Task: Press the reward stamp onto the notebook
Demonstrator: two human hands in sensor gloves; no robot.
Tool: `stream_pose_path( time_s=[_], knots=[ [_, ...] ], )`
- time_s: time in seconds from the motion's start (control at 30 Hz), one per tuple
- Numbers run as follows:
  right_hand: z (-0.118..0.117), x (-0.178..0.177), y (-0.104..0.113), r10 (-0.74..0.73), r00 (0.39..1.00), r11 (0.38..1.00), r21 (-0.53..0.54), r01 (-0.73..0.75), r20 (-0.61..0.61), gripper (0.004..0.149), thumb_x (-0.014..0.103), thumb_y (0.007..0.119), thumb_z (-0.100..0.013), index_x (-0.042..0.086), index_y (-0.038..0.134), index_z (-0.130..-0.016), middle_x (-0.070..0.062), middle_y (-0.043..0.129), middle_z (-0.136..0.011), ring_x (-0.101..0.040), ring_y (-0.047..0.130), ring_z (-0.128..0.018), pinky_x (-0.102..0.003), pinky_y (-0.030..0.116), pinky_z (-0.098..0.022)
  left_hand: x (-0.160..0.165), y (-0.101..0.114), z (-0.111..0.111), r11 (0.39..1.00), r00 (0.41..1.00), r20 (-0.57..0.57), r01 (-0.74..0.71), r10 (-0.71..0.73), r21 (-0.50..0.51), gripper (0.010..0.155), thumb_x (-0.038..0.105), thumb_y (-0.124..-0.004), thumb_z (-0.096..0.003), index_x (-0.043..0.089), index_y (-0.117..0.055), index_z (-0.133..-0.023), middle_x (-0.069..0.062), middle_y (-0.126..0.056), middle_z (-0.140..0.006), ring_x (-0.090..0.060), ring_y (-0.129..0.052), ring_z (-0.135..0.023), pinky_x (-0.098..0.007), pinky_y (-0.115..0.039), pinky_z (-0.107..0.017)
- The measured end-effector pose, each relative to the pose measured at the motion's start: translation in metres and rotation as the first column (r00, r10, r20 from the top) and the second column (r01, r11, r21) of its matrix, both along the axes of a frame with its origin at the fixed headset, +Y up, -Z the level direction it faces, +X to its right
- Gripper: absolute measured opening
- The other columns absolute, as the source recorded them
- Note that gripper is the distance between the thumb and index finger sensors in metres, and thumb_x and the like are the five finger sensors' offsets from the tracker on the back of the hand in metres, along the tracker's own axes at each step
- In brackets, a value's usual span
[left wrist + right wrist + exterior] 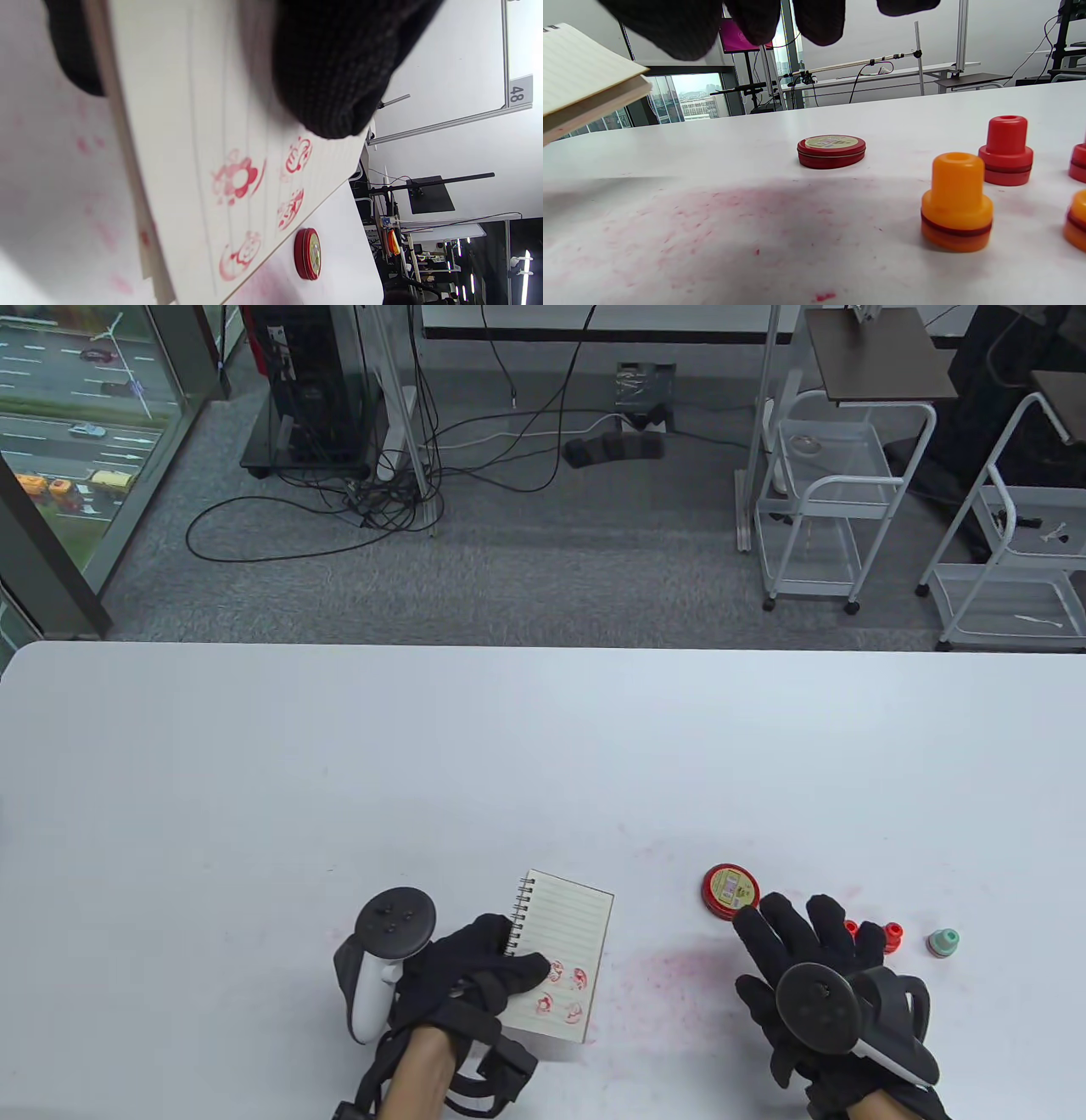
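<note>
**Notebook held up off the table, stamps standing loose at the right**

The left hand (475,976) grips the notebook (564,950) at its lower left, thumb lying across the lined page and fingers underneath. The notebook is open to a ruled page, its spiral binding along the left edge, its long axis running away from the person and leaning a little to the right. From the right wrist view its near corner sits tilted above the table (543,746), not flat on it. Four red stamp prints (237,178) cluster on the part of the page nearest the person.

The right hand (806,959) is spread wide with the fingers apart, gripping nothing, above the stamps. An orange stamp (956,203) and a red stamp (1006,150) stand upright on their bases, handles up, just apart from each other; more stamps peek in at that view's right edge. A green stamp (943,942) stands further right. The closed red ink pad tin (730,887) lies flat between notebook and stamps. Pink ink smears (679,976) stain the tabletop.
</note>
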State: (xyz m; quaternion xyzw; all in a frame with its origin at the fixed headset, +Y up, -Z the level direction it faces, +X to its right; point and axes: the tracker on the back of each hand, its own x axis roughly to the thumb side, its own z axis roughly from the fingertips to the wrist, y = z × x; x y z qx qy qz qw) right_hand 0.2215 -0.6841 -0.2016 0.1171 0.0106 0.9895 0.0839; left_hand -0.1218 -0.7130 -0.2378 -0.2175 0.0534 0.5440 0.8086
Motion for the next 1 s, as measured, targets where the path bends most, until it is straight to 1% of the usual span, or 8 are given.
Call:
stream_pose_path(
  time_s=[0.3, 0.5, 0.57, 0.63, 0.67, 0.73, 0.87, 1.0],
  knots=[
    [0.0, -0.003, -0.002, -0.013, 1.0, 1.0, -0.02, 0.013, -0.014, 0.065, 0.047, 0.069, -0.048, 0.026, 0.051, -0.107, -0.012, 0.049, -0.118, -0.065, 0.045, -0.099, -0.088, 0.037, -0.059, 0.051, -0.016, 0.002, 0.96, 0.959, 0.037, 0.28, -0.281, 0.013, 0.04, 0.037, -0.096, -0.0398, 0.02, -0.086, -0.074, 0.003, -0.096, -0.061, -0.019, -0.11, -0.044, -0.041, -0.096, -0.04],
    [0.0, -0.004, 0.001, -0.02, 1.0, 1.0, -0.012, 0.02, -0.018, 0.065, 0.047, 0.069, -0.049, 0.026, 0.051, -0.107, -0.013, 0.049, -0.118, -0.064, 0.045, -0.1, -0.088, 0.039, -0.06, 0.064, -0.019, 0.003, 0.727, 0.719, 0.116, 0.669, -0.686, 0.156, 0.048, 0.043, -0.094, -0.0399, 0.015, -0.085, -0.078, -0.002, -0.094, -0.058, -0.016, -0.107, -0.038, -0.042, -0.093, -0.039],
    [0.0, -0.004, 0.001, -0.017, 1.0, 1.0, -0.006, 0.017, -0.019, 0.065, 0.047, 0.069, -0.048, 0.026, 0.051, -0.107, -0.013, 0.049, -0.118, -0.064, 0.044, -0.1, -0.088, 0.039, -0.06, 0.068, -0.027, 0.004, 0.62, 0.592, 0.189, 0.765, -0.784, 0.175, 0.062, 0.048, -0.09, -0.0411, 0.008, -0.08, -0.088, -0.004, -0.094, -0.059, -0.016, -0.107, -0.039, -0.042, -0.093, -0.039],
    [0.0, -0.004, 0.001, -0.014, 1.0, 1.0, -0.008, 0.014, -0.016, 0.065, 0.047, 0.069, -0.049, 0.026, 0.051, -0.107, -0.012, 0.049, -0.118, -0.063, 0.044, -0.1, -0.088, 0.038, -0.06, 0.071, -0.027, 0.005, 0.581, 0.549, 0.195, 0.79, -0.813, 0.198, 0.072, 0.052, -0.087, -0.0412, 0.005, -0.075, -0.094, -0.003, -0.095, -0.059, -0.012, -0.107, -0.036, -0.04, -0.094, -0.038],
    [0.0, -0.004, 0.001, -0.015, 1.0, 1.0, -0.009, 0.014, -0.014, 0.065, 0.047, 0.069, -0.049, 0.026, 0.051, -0.107, -0.012, 0.049, -0.118, -0.064, 0.044, -0.1, -0.088, 0.038, -0.06, 0.074, -0.027, 0.005, 0.565, 0.533, 0.193, 0.799, -0.824, 0.205, 0.086, 0.052, -0.087, -0.0413, -0.003, -0.065, -0.104, -0.005, -0.096, -0.059, -0.015, -0.108, -0.035, -0.042, -0.094, -0.036],
    [-0.001, -0.003, 0.001, -0.019, 1.0, 1.0, -0.01, 0.019, -0.009, 0.065, 0.047, 0.069, -0.049, 0.026, 0.051, -0.107, -0.013, 0.049, -0.118, -0.063, 0.044, -0.1, -0.088, 0.037, -0.06, 0.08, -0.025, 0.006, 0.471, 0.419, 0.238, 0.847, -0.877, 0.246, 0.098, 0.055, -0.082, -0.0424, -0.007, -0.049, -0.111, -0.003, -0.097, -0.059, -0.014, -0.109, -0.034, -0.04, -0.096, -0.036],
    [-0.001, -0.001, 0.001, -0.026, 1.0, 0.999, -0.026, 0.026, 0.003, 0.065, 0.047, 0.069, -0.049, 0.026, 0.051, -0.107, -0.013, 0.049, -0.118, -0.064, 0.046, -0.099, -0.086, 0.043, -0.061, 0.087, -0.024, 0.006, 0.416, 0.354, 0.246, 0.863, -0.902, 0.286, 0.101, 0.058, -0.079, -0.0438, -0.006, -0.044, -0.113, -0.004, -0.101, -0.058, -0.018, -0.113, -0.034, -0.043, -0.096, -0.037],
    [-0.001, 0.002, 0.003, -0.037, 0.999, 0.999, -0.019, 0.037, 0.013, 0.064, 0.047, 0.069, -0.049, 0.026, 0.051, -0.107, -0.013, 0.049, -0.118, -0.064, 0.046, -0.099, -0.085, 0.043, -0.061, 0.086, -0.025, 0.005, 0.425, 0.347, 0.293, 0.864, -0.891, 0.269, 0.101, 0.059, -0.077, -0.0452, -0.006, -0.043, -0.114, -0.003, -0.1, -0.06, -0.021, -0.112, -0.038, -0.046, -0.094, -0.041]
  ],
)
